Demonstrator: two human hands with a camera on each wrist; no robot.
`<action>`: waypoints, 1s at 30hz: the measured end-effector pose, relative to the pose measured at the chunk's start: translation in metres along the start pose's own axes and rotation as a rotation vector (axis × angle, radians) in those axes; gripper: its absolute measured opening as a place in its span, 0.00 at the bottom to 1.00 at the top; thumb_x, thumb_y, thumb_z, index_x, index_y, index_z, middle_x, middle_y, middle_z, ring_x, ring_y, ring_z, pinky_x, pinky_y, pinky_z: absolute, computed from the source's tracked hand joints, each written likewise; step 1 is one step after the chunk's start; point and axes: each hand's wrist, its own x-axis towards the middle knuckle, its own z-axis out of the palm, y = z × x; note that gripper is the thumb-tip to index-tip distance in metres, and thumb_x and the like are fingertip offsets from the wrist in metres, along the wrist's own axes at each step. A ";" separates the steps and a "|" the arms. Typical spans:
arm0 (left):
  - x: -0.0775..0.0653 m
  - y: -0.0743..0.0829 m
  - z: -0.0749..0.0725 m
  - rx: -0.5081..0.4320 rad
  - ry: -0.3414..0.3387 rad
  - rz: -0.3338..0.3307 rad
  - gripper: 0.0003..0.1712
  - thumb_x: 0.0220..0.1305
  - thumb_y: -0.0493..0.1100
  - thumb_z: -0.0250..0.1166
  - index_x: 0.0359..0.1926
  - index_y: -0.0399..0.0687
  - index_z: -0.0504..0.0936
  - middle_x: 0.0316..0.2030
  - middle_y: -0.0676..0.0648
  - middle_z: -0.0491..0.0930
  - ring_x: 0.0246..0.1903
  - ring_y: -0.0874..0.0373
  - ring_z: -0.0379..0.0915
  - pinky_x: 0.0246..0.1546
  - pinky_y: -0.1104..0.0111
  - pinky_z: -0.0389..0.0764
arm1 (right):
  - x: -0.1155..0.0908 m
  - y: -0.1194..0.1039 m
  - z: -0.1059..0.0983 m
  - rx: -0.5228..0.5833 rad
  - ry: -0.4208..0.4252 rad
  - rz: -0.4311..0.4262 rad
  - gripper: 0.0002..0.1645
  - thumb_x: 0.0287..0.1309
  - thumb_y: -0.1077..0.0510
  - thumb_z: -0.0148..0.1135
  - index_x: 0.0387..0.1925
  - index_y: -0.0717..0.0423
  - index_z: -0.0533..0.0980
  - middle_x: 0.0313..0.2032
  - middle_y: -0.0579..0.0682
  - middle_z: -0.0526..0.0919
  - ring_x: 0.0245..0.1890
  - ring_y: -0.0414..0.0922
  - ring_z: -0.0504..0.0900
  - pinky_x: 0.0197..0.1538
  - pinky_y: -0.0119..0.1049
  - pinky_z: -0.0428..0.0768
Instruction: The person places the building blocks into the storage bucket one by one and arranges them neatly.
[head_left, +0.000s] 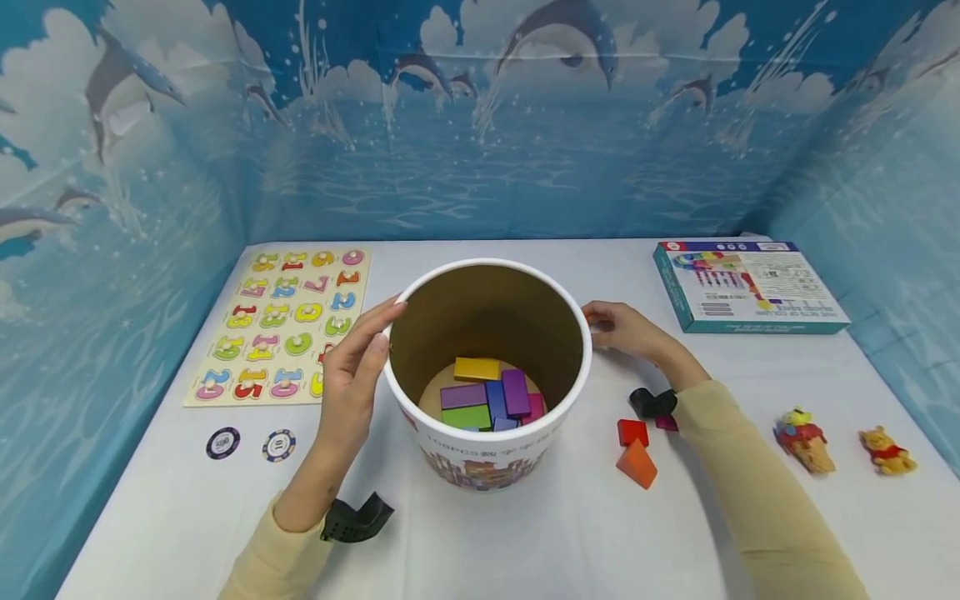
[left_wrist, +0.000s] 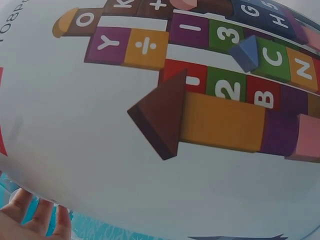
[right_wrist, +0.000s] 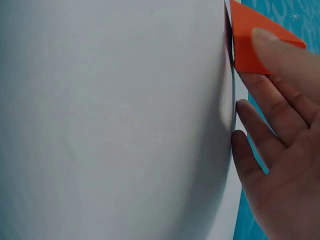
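A large white round bucket (head_left: pixel 483 454) with printed blocks on its side stands upright on the table. Inside lie several wooden blocks: a yellow block (head_left: pixel 477 369), a green block (head_left: pixel 465 417) and a purple block (head_left: pixel 515 392) among them. My left hand (head_left: pixel 352 375) touches the bucket's left rim with its fingers extended. In the left wrist view, its fingertips (left_wrist: pixel 42 215) show at the bucket's edge. At the right side is my right hand (head_left: pixel 618 327), its fingers close to the outer wall. Between thumb and finger it pinches an orange block (right_wrist: pixel 250 42), which is hidden in the head view.
Right of the bucket lie a red block (head_left: pixel 632 432) and an orange triangular block (head_left: pixel 637 465). A number puzzle board (head_left: pixel 225 333) and two round chips (head_left: pixel 222 443) are at left. A boxed toy set (head_left: pixel 757 292) and two small figures (head_left: pixel 806 442) sit at right.
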 end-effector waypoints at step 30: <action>0.000 -0.001 0.000 -0.006 -0.007 0.012 0.20 0.63 0.40 0.47 0.54 0.40 0.72 0.57 0.44 0.68 0.60 0.51 0.58 0.58 0.59 0.62 | -0.041 -0.239 0.009 0.339 -0.498 -0.374 0.24 0.59 0.58 0.52 0.57 0.59 0.65 0.45 0.57 0.75 0.43 0.54 0.75 0.45 0.47 0.76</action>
